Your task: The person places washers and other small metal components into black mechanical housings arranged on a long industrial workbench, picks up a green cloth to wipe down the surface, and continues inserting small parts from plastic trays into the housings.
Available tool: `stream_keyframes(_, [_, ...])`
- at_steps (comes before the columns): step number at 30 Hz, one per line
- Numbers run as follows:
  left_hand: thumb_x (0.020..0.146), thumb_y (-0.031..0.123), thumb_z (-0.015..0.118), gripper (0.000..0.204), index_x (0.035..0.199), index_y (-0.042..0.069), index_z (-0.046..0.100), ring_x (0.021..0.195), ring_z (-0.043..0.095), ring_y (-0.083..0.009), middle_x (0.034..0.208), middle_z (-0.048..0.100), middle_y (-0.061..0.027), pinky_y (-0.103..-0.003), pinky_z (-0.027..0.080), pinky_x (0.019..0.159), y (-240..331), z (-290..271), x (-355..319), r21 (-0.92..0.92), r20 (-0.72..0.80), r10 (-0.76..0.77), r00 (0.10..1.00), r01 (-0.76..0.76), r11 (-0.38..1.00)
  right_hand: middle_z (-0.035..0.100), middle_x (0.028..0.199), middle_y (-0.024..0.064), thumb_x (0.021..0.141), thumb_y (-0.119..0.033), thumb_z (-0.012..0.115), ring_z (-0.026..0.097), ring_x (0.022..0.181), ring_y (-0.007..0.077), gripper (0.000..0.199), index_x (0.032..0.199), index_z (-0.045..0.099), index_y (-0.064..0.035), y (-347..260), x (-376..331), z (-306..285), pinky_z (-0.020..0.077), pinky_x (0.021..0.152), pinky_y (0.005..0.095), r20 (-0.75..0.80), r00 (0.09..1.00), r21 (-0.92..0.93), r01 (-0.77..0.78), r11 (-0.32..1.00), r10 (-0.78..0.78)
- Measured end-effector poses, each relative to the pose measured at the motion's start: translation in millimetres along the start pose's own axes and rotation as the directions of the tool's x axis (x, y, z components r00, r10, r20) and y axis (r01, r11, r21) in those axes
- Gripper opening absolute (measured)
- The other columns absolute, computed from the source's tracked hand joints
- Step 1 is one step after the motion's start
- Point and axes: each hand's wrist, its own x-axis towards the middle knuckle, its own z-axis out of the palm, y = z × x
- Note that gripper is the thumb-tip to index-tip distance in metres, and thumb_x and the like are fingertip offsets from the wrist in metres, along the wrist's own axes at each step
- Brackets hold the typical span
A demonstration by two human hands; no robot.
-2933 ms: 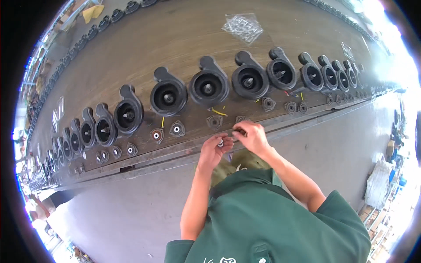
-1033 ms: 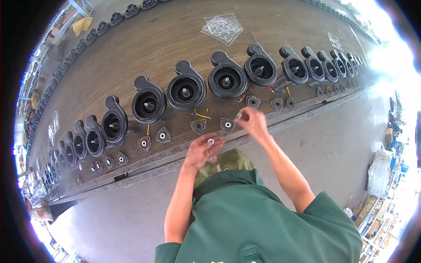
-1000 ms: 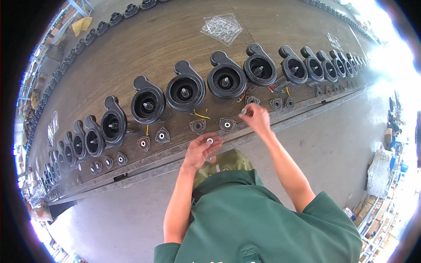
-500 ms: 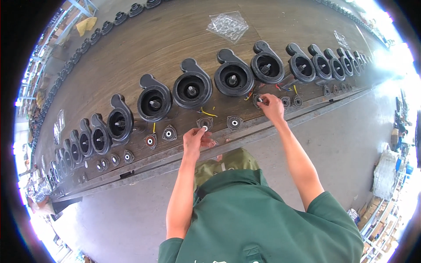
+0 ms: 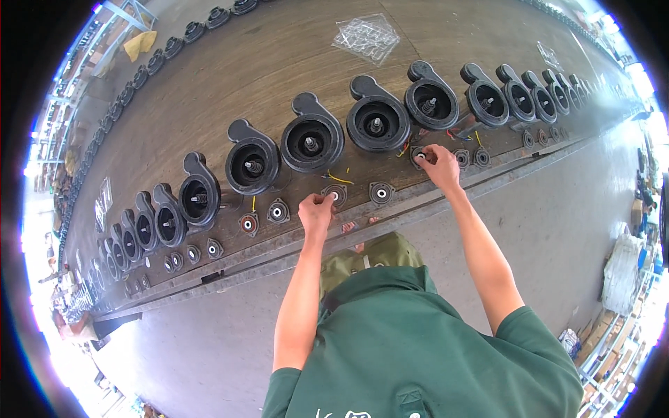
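Observation:
Low on the table's near edge, my left hand (image 5: 316, 214) has its fingertips pinched at a small white ring (image 5: 334, 196). That ring is at the middle of a dark round flange plate (image 5: 340, 190) with corner lugs. To the right, my right hand (image 5: 440, 166) is closed in a pinch over the centre of another flange plate (image 5: 417, 152), at a white ring (image 5: 421, 157) partly covered by the fingers. Between the hands lies a flange plate with a white-ringed centre (image 5: 381, 194). Behind them stand black round housings (image 5: 378, 122), each with an upright metal shaft inside.
Similar housings (image 5: 253, 167) run in a curved row along the wooden table (image 5: 279, 76). More flange plates (image 5: 249, 223) lie in front of them. Yellow wires (image 5: 339, 178) stick out near some housings. A clear plastic bag (image 5: 366, 38) lies farther back. A metal rail (image 5: 279, 240) borders the near edge.
My left hand has brought its white ring over the flange plate's centre, and its fingers have drawn together. My right hand stays at its plate. The whole view has shifted slightly.

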Motion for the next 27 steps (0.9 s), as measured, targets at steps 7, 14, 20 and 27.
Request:
stream_keyframes(7, [0.084, 0.019, 0.084, 0.027, 0.079, -0.002, 0.067, 0.047, 0.059, -0.0130, 0.063, 0.066, -0.0074, -0.029, 0.046, 0.047, -0.2, 1.2, 0.0, 0.053, -0.028, 0.040, 0.999, -0.039, 0.998, 0.067, 0.085, 0.0061, 0.080, -0.025, 0.085, 0.066, 0.073, 0.0214, 0.028, 0.098, 0.071, -0.0074, 4.3, -0.4, 1.9, 0.0527, 0.067, 0.0362, -0.078, 0.993, -0.015, 0.091, 0.996, -0.092])
stream_keyframes(14, [0.088, 0.023, 0.082, 0.030, 0.080, 0.001, 0.064, 0.042, 0.052, -0.0112, 0.061, 0.063, -0.0050, -0.027, 0.037, 0.040, -6.5, 7.6, -1.8, 0.123, -0.093, 0.135, 0.986, -0.123, 0.985, 0.066, 0.089, 0.0071, 0.083, -0.029, 0.081, 0.068, 0.078, 0.0301, 0.028, 0.098, 0.068, -0.0093, 4.5, 2.1, -3.4, 0.0537, 0.067, 0.0422, -0.039, 0.983, -0.106, 0.175, 0.979, -0.180])
stream_keyframes(20, [0.104, 0.047, 0.058, 0.052, 0.121, -0.003, 0.054, 0.074, 0.069, -0.0250, 0.096, 0.068, -0.0221, -0.042, 0.060, 0.065, 22.0, 14.5, -49.9, -0.515, 0.301, -0.042, 0.953, 0.200, 0.833, 0.067, 0.092, 0.0107, 0.084, -0.028, 0.080, 0.068, 0.081, 0.0320, 0.031, 0.103, 0.069, -0.0069, -28.4, -27.8, -37.5, 0.0549, 0.070, 0.0430, 0.067, 0.976, 0.063, 0.203, 0.977, -0.207])
stream_keyframes(27, [0.107, 0.055, 0.045, 0.059, 0.122, -0.001, 0.060, 0.104, 0.067, -0.0312, 0.118, 0.067, -0.0190, -0.045, 0.054, 0.093, 44.5, 120.2, -106.2, -0.640, 0.620, 0.039, 0.783, 0.477, 0.602, 0.067, 0.099, 0.0082, 0.079, -0.023, 0.083, 0.070, 0.082, 0.0303, 0.035, 0.110, 0.071, -0.0134, -45.4, -71.0, -85.7, 0.0587, 0.068, 0.0409, 0.265, 0.792, 0.310, 0.471, 0.826, -0.550])
